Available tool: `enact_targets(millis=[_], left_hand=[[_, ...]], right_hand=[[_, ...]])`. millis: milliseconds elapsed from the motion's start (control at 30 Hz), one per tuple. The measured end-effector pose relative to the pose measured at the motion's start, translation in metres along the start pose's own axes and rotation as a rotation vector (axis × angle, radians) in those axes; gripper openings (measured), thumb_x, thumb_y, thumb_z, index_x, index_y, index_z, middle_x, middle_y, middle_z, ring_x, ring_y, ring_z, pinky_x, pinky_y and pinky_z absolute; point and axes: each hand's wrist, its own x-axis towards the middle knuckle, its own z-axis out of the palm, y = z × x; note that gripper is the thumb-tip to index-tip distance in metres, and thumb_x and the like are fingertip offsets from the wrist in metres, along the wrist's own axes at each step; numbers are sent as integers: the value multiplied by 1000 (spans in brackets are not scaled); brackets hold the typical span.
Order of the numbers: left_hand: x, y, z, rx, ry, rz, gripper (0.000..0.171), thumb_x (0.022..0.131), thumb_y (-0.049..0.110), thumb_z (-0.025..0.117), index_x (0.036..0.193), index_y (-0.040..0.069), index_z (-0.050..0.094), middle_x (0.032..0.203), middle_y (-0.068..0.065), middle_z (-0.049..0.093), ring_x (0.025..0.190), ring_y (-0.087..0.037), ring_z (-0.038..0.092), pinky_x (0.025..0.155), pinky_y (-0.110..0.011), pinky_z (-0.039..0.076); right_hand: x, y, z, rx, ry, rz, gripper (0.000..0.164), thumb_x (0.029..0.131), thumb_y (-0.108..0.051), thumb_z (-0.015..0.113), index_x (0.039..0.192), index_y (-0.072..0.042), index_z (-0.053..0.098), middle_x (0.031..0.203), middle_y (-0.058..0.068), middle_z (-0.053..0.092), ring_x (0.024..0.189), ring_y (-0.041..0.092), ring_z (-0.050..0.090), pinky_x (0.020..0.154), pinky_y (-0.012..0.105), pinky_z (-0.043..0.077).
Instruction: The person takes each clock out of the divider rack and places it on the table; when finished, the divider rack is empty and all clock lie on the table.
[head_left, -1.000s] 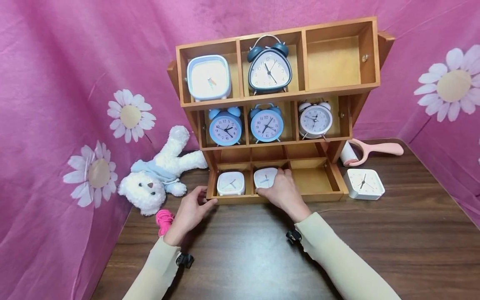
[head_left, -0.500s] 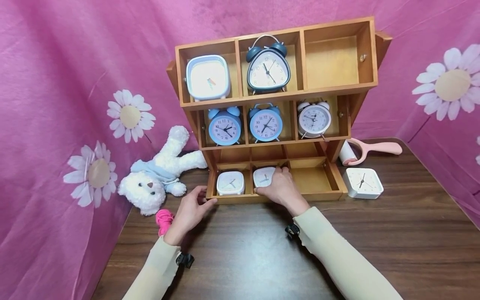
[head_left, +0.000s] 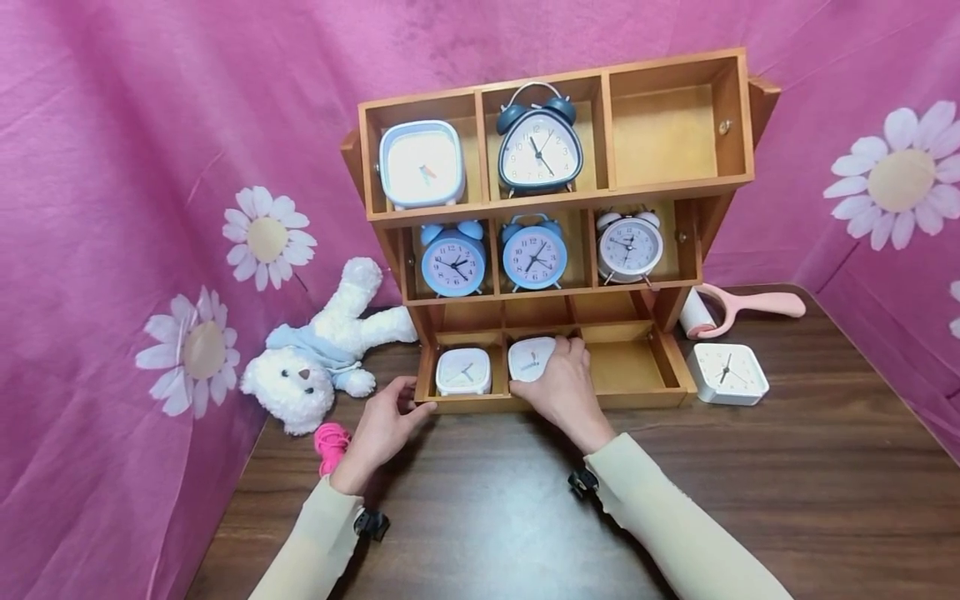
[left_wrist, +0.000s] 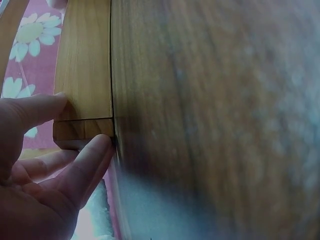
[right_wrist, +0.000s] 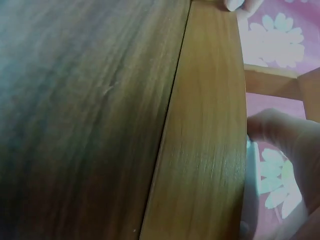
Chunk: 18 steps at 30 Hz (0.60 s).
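Observation:
My right hand [head_left: 562, 387] grips a white alarm clock [head_left: 528, 360] by its right side, in the bottom middle compartment of the wooden display shelf [head_left: 480, 405]. The hand covers part of that clock's face. In the right wrist view, the thumb [right_wrist: 275, 127] is by the clock's edge, behind the front board. At the bottom left corner of the shelf, my left hand [head_left: 384, 427] holds the wood between thumb and fingers; the left wrist view shows the thumb [left_wrist: 45, 107] on the front board and a fingertip at its end. Another white clock [head_left: 463, 372] stands in the bottom left compartment.
Several alarm clocks stand on the upper tiers, among them a dark triangular clock [head_left: 540, 154]. Right of the shelf are a white square clock [head_left: 727, 375] and a pink lint roller [head_left: 765, 302]. A white teddy bear [head_left: 296, 387] and pink yarn [head_left: 332, 446] lie left.
The head view has shifted slightly, so the whole scene sits a little lower. Both hands keep their places on the clock and the shelf corner.

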Motion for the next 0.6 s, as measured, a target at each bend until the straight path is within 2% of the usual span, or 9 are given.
enact_targets(millis=[67,167,300,600], left_hand=[[0,0,0,5,1,-2,47,102,25,84,141,2,69,120,-17,81,107,-28,79,95,-50,63],[0,1,0,2,2,-2,47,102,25,84,141,3,69,120,-17,81,107,-28,79,94,-49,63],[1,1,-1,-5,-5,5,46,103,25,84,140,2,69,120,-17,81,105,-28,79,93,-49,63],[1,1,0,-1,-7,1,46,103,24,83,141,1,68,120,-17,81,106,-28,79,95,-51,63]], right_hand=[[-10,-13,-14,40,11,23,111,72,-33,99,152,18,43,148,40,45,136,53,47,118,63,48],[-14,-14,-20,86,52,26,110,72,-31,99,155,14,42,148,35,45,136,48,45,118,61,48],[-20,-13,-31,133,63,38,109,74,-33,98,157,9,42,148,31,44,136,45,44,116,62,49],[-40,-12,-57,121,38,35,108,77,-37,98,160,4,42,152,30,42,137,43,46,111,63,52]])
